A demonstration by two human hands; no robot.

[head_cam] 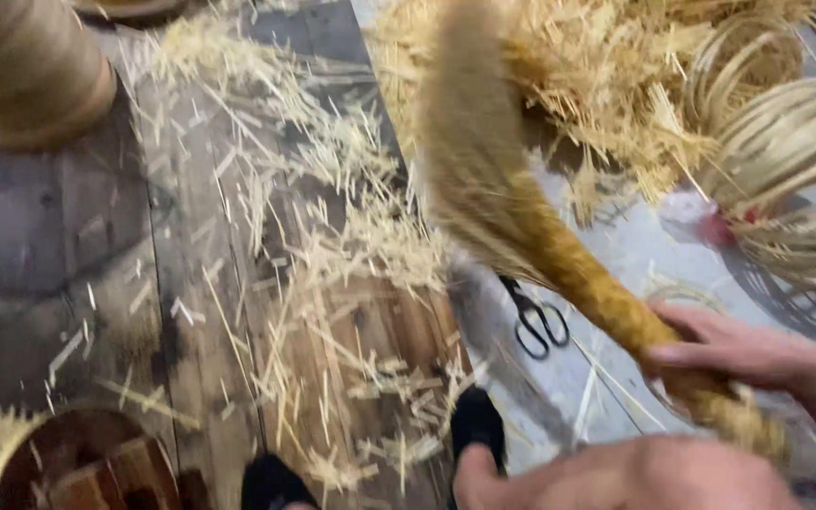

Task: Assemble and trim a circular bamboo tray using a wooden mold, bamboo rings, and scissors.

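A straw hand broom (484,179) with a bound golden handle runs diagonally from the upper middle down to the lower right; its bristle end is blurred over the scattered straw clippings (332,274). My right hand (739,354) comes in from the right and grips the broom handle. My left hand (635,477) lies blurred along the bottom edge, just under the handle's end. Whether it holds anything is unclear.
The clippings lie on dark wooden boards (96,274). Black scissors (535,321) rest on the grey floor beside the broom. Coils of pale cane (786,142) and a straw heap (597,76) fill the upper right. Two black shoes (479,420) show at the bottom, a round basket (68,463) at lower left.
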